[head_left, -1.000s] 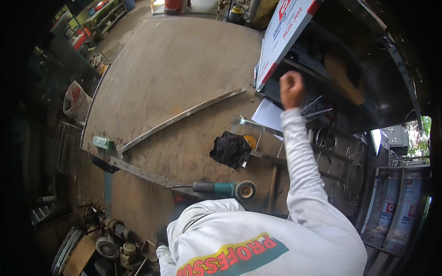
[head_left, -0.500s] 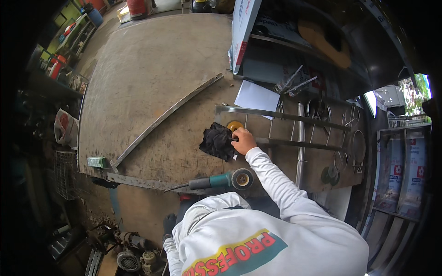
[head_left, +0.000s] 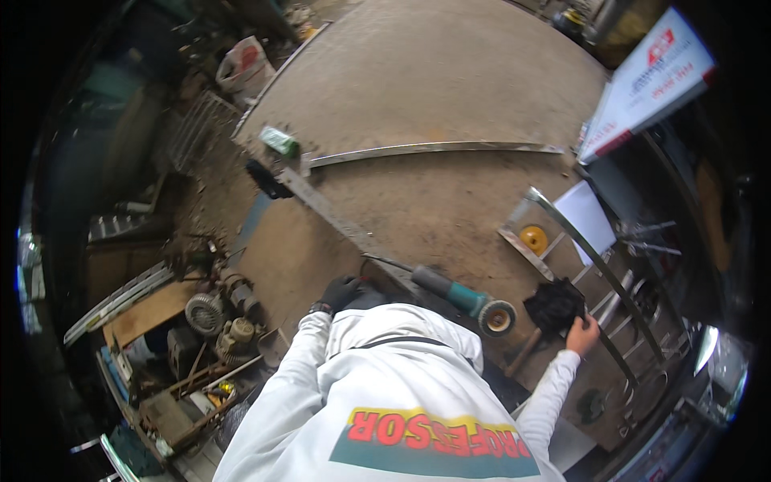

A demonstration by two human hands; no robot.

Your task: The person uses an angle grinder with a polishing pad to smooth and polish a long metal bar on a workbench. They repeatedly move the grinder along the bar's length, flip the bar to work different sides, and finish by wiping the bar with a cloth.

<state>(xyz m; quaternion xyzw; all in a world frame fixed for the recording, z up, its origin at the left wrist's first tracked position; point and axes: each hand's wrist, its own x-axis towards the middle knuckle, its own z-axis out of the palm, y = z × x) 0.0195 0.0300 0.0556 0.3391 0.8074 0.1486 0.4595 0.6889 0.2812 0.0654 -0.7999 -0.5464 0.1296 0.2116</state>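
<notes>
My bare right hand (head_left: 584,334) is closed at the edge of a crumpled black cloth (head_left: 554,305), beside the metal frame. My left hand (head_left: 341,293), in a black glove, rests near my lap by the table's front edge; its fingers are too blurred to read. Between the hands lies a green and grey angle grinder (head_left: 459,296) with a round abrasive wheel at its right end. A yellow disc (head_left: 532,239) lies inside the end of the ladder-like metal frame (head_left: 590,253). Below the cloth, a wooden handle (head_left: 524,353) shows in part.
A long metal bar (head_left: 434,149) lies across the brown table (head_left: 450,88). Near the left corner sits a green and white box (head_left: 279,140). White paper (head_left: 585,217) lies partly under the frame. Motors (head_left: 237,339) and scrap stand on the floor at lower left.
My view has turned, so the table appears rotated. My right hand has left the yellow disc and drawn the black cloth away from it, toward me. My gloved left hand now shows more fully.
</notes>
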